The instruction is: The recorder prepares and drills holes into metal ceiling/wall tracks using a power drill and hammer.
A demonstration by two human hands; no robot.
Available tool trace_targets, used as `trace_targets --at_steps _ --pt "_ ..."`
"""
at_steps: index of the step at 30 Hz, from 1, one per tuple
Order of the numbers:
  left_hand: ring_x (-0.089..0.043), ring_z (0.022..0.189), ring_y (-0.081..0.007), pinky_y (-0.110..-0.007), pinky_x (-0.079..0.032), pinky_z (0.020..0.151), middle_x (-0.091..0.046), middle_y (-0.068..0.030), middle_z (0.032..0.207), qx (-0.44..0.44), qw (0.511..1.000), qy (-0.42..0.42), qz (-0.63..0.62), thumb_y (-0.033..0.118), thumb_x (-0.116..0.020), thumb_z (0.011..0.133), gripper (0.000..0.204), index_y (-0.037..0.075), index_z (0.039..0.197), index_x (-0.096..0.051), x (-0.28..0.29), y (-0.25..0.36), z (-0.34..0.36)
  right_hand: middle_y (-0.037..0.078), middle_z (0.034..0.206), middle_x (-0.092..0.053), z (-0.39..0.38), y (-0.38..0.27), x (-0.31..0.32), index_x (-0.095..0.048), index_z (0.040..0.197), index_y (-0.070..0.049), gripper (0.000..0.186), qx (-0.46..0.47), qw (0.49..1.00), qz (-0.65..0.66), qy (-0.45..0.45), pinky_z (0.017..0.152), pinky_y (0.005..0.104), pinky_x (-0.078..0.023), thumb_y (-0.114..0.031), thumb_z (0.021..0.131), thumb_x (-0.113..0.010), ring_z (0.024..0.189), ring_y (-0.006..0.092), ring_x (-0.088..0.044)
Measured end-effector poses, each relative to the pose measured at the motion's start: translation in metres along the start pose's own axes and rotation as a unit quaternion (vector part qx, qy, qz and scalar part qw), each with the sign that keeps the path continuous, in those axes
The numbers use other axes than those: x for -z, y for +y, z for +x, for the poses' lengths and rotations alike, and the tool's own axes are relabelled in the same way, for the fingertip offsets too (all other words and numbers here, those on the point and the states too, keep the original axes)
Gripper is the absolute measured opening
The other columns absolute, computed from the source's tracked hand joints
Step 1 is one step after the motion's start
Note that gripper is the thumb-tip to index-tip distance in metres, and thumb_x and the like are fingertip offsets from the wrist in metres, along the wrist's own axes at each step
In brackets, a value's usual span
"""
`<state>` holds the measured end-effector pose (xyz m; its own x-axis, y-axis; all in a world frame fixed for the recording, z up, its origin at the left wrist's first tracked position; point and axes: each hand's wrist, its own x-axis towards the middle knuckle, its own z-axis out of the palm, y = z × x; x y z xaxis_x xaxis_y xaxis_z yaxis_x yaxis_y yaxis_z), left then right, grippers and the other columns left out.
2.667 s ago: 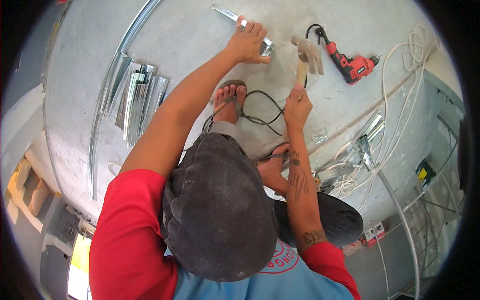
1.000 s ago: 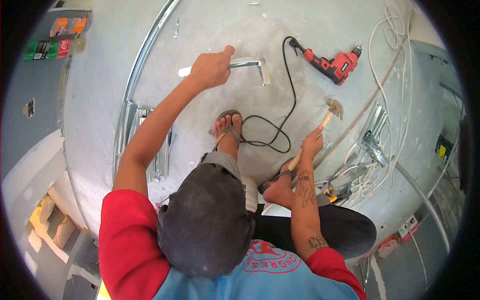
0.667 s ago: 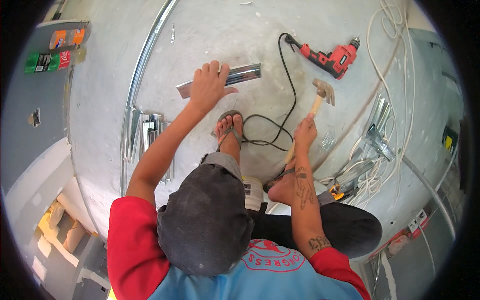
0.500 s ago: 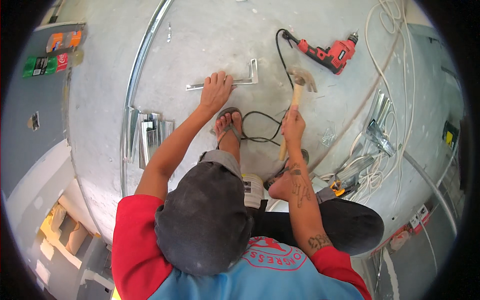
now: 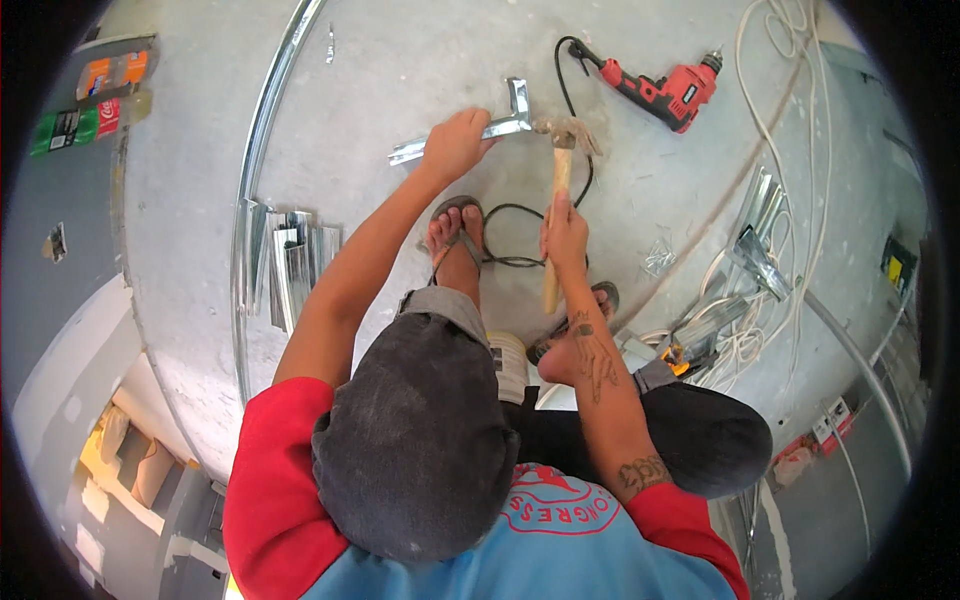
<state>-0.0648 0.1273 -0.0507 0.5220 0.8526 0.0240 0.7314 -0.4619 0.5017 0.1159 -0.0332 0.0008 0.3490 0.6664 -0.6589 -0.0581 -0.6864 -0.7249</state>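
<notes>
Hammer on a bent metal strip

The left hand pinned the stiff, light strip; the right hand gripped the hammer mid-handle.

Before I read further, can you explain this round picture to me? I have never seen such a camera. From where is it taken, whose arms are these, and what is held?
The picture comes from a wide fisheye camera above a squatting person, looking down; that is why straight edges bend near the rim. Both arms are this person's own. The left hand presses a bent metal strip onto the concrete floor. The right hand has its grip on a wooden-handled hammer, whose head is at the strip's bend. Around them lie a red power drill with a black cord, a stack of metal channel pieces, white cables, and a long curved metal rail.
</notes>
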Motion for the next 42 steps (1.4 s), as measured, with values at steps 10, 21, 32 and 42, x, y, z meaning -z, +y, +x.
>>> trace_targets --at_steps 10,21,32,42 --pt "-0.066 0.078 -0.0368 -0.045 -0.054 0.067 -0.069 -0.0120 0.100 -0.086 0.973 -0.211 0.049 0.027 -0.076 0.081 0.087 0.021 0.152 -0.026 0.028 0.016 0.061 0.008 0.060 -0.055 0.025 0.010 0.035 -0.058 0.079 -0.002 0.057 0.088 0.967 -0.164 0.171 0.053 0.0360 -0.047 -0.056 0.099 -0.050 0.052 0.0194 -0.054" --pt "-0.067 0.076 -0.0359 -0.047 -0.053 0.065 -0.071 -0.0138 0.089 -0.016 0.989 -0.145 0.007 0.031 -0.072 0.082 0.080 0.014 0.148 -0.030 0.011 -0.004 0.050 0.021 0.098 -0.065 0.053 0.062 0.148 -0.059 0.105 0.002 0.061 -0.030 0.846 -0.324 0.422 0.081 0.0472 -0.050 -0.057 0.091 -0.060 0.089 0.0397 -0.063" --pt "-0.065 0.060 -0.0365 -0.046 -0.052 0.056 -0.068 -0.0123 0.069 0.032 0.996 -0.079 -0.019 0.035 -0.071 0.084 0.072 0.014 0.142 -0.034 -0.005 -0.014 0.042 0.016 0.114 -0.057 0.172 -0.078 0.076 -0.049 0.126 0.002 0.065 -0.141 0.879 0.433 0.145 0.094 0.0431 -0.046 -0.046 0.088 -0.072 0.107 0.0290 -0.055" --pt "-0.068 0.078 -0.0367 -0.046 -0.053 0.063 -0.071 -0.0146 0.094 0.049 0.995 -0.077 -0.024 0.040 -0.071 0.084 0.083 0.016 0.150 -0.027 0.006 -0.007 0.031 0.010 0.111 -0.057 0.236 -0.110 0.074 -0.055 0.109 -0.011 0.060 -0.093 0.746 0.653 0.096 0.095 0.0480 -0.047 -0.062 0.081 -0.070 0.101 0.0278 -0.057"
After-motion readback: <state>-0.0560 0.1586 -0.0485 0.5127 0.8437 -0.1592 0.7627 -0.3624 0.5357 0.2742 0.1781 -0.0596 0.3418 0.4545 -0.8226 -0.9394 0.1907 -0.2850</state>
